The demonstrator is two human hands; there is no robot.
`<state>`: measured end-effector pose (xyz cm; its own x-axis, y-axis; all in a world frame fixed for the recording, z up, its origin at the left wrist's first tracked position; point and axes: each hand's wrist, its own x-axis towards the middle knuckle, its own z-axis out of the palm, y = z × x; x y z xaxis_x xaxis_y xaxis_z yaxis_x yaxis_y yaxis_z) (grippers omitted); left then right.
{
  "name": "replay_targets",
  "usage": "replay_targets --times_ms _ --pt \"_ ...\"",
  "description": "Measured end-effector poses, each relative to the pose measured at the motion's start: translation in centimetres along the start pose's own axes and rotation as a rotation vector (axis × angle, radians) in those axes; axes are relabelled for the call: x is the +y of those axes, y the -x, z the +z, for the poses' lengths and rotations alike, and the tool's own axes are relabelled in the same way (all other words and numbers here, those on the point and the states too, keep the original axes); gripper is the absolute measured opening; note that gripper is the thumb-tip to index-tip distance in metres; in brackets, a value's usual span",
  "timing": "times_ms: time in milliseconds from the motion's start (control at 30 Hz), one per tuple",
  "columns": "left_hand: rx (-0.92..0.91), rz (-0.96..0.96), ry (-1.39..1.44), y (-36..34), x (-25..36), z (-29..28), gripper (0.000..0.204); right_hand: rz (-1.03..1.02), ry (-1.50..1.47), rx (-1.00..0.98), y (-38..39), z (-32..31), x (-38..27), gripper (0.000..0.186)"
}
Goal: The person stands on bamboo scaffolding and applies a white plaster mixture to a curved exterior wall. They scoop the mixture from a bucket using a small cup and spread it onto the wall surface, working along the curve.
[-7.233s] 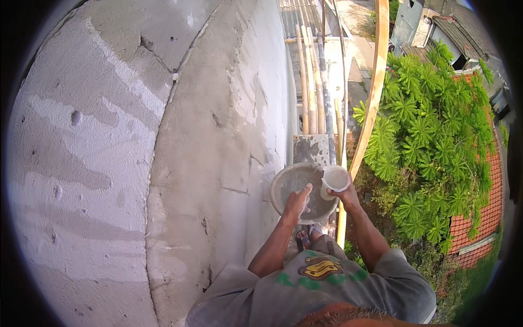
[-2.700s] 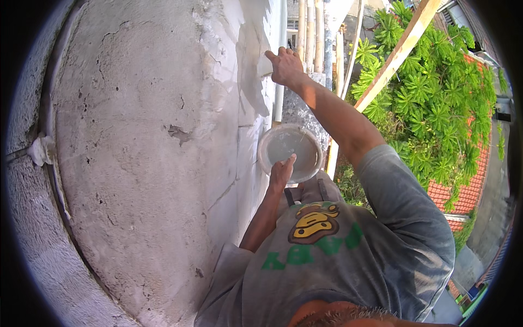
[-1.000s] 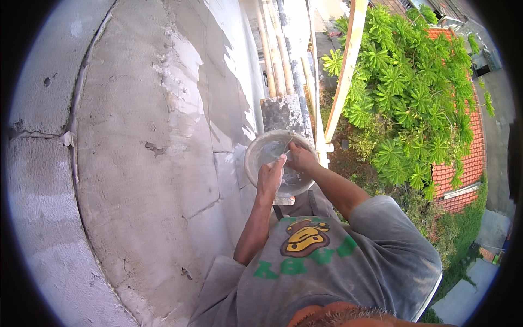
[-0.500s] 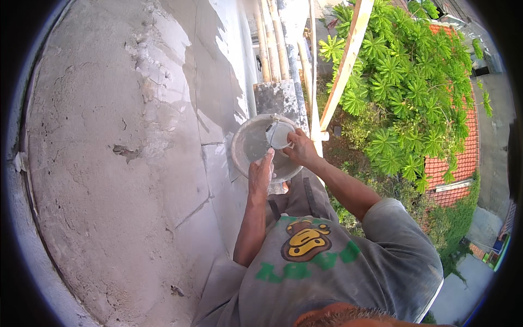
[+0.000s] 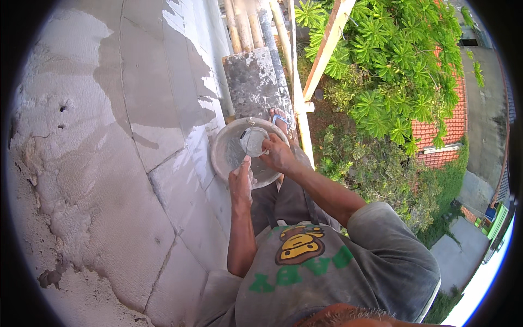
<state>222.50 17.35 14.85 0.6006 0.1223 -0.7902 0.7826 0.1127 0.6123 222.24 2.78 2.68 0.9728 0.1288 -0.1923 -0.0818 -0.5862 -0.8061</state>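
A round grey bucket with a pale, worn rim is in front of my legs, close beside the wall. My left hand is closed at a thin wire handle that rises from the bucket's far rim. Over the bucket's mouth, a small whitish cup is gripped at its right side by my right hand. The bucket's inside looks grey and wet; how full it is I cannot tell.
A grey plastered wall with wet, darker patches runs along my left. Ahead lie a stained board and bamboo poles. A slanted wooden beam borders the drop on the right, with trees and a tiled roof below.
The view has shifted, so more of the wet wall and the board shows, and a sandalled foot has come into sight beyond the bucket. Both hands keep their holds.
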Motion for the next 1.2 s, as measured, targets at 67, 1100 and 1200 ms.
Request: replay_targets --times_ms 67,1100,1200 --pt "0.011 0.0 0.0 -0.4 -0.3 -0.2 0.04 0.052 0.014 -0.049 -0.1 -0.1 -0.1 0.023" --pt "-0.072 0.014 0.099 -15.4 5.8 7.4 0.044 0.469 -0.165 -0.141 -22.2 3.4 10.5 0.107" --pt "-0.031 0.018 0.145 -16.8 7.4 7.6 0.043 0.262 -0.134 -0.258 -25.1 2.7 10.9 0.112"
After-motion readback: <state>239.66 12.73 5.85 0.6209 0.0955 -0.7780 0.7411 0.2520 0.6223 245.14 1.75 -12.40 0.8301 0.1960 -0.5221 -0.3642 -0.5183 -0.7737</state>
